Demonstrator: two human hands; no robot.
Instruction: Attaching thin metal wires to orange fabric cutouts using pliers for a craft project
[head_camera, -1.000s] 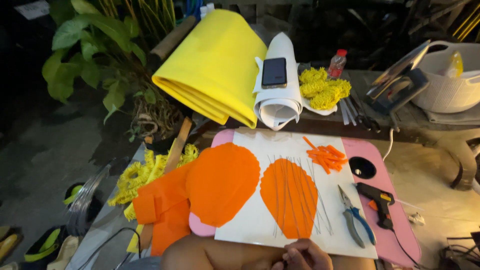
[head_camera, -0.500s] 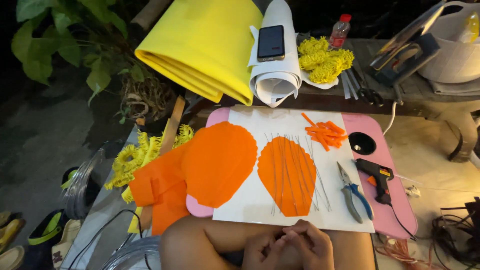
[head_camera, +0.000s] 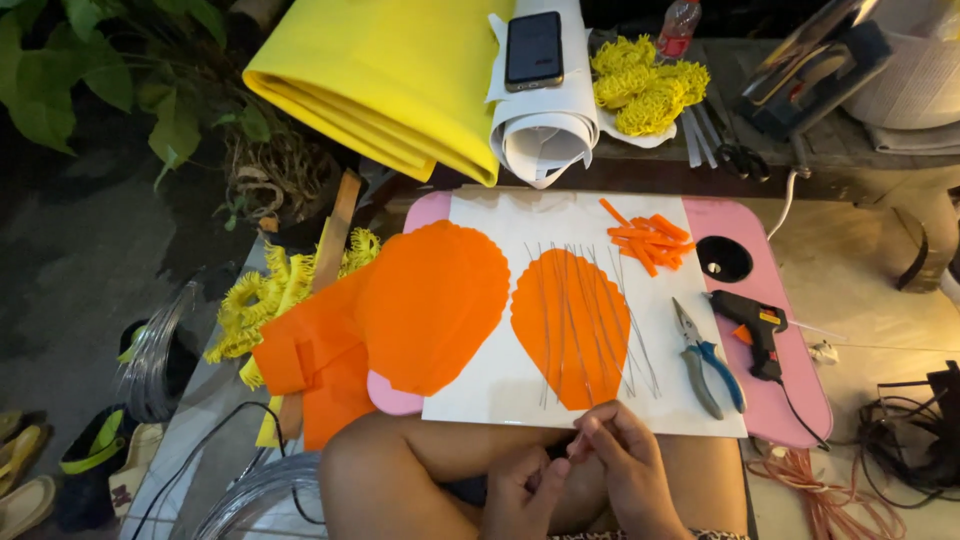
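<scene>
My left hand (head_camera: 518, 492) and my right hand (head_camera: 622, 462) are pressed together over my lap, just below the near edge of the white sheet (head_camera: 500, 215). Both have curled fingers, and the right fingertips pinch together at the sheet's edge. I cannot make out anything between them. Just beyond lies an orange petal-shaped piece (head_camera: 570, 325) with several thin wires across it. A larger orange petal (head_camera: 435, 300) lies to its left. The sheet rests on a pink board (head_camera: 775, 410).
Pliers (head_camera: 705, 360) and a black glue gun (head_camera: 755, 325) lie on the board's right side, orange strips (head_camera: 648, 238) behind them. A yellow foam roll (head_camera: 390, 70) and a white roll carrying a phone (head_camera: 535, 45) sit behind. Yellow fringe (head_camera: 255, 300) and wire coils (head_camera: 160, 350) lie left.
My hands have come further into view and closer together at the sheet's near edge. The view has tilted down slightly; the things on the board have not moved.
</scene>
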